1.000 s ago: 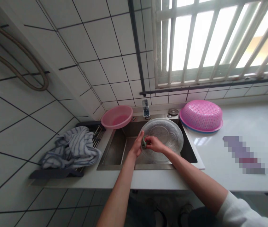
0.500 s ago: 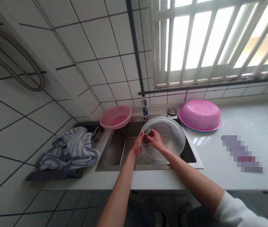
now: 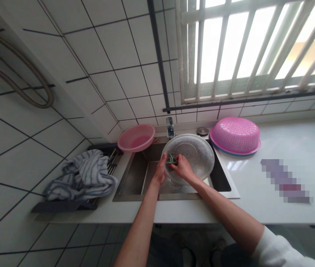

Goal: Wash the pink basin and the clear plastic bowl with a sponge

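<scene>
A clear ribbed plastic basin or colander [image 3: 199,150] is tilted over the steel sink [image 3: 124,187], its inside facing me. My left hand [image 3: 161,172] is closed on its left rim, with the thumb on the near side. Pinched in my right hand [image 3: 183,167] is a small green and whitish thing [image 3: 171,160], which lies against the left part of the basin's inside. Its kind is too small to make out. The fingertips of my right hand are partly hidden.
Behind the sink stands a faucet [image 3: 170,128], with a pink basin [image 3: 128,142] on the left corner. At the right sits an upturned pink colander [image 3: 236,135]. A striped cloth [image 3: 86,172] hangs over a rack on the left. A blurred-out patch [image 3: 285,181] covers something on the counter.
The clear basin has shifted slightly left and up. My right hand has moved a little down, the green thing has changed shape, and the red seen beside it no longer shows.
</scene>
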Tool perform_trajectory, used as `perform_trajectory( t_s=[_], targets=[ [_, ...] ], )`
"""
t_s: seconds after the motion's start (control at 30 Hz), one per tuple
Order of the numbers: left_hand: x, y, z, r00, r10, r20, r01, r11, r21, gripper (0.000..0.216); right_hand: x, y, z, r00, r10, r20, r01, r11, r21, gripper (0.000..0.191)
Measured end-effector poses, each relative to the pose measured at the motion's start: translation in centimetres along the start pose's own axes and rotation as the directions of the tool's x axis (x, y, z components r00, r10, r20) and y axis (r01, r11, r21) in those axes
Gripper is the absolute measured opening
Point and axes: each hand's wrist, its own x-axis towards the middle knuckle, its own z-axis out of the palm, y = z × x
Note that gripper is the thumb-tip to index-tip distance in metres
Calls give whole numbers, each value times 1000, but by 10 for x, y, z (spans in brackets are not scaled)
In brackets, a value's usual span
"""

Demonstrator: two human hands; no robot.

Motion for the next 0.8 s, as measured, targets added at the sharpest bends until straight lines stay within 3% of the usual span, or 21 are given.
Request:
perform_trajectory(
  t_s=[0.17,0.27,0.33,0.4,0.53,0.67,0.73,0.8],
  targets=[
    [-1,-1,0,1000,9,22,-9,1000,19,60,-3,0,-6,981,100,165,-88,993,-79,39],
    [0,-4,-2,1000,-26,-6,27,997,69,67,-3,-1,-7,965,-20,261,8,999,48,20],
    [1,-7,-4,999,-29,-22,32,992,120,69,-2,-3,-7,968,-120,222,97,989,109,9],
    [2,-9,-6,1000,-9,-26,13,986,166,68,0,-5,-8,974,-167,151,144,978,152,10],
    [2,-9,-6,999,-24,-47,31,988,153,65,2,-9,-9,968,-219,123,172,933,315,17],
    [0,-10,-4,997,-72,-25,74,991,112,64,6,-7,-8,981,-186,61,154,924,351,22],
    [0,-11,-5,997,-81,-15,82,991,104,65,8,-2,-9,976,-194,94,146,915,376,23],
    [2,-12,-7,995,-76,-61,82,992,99,67,8,4,-9,931,-268,249,143,893,427,24]
  ],
)
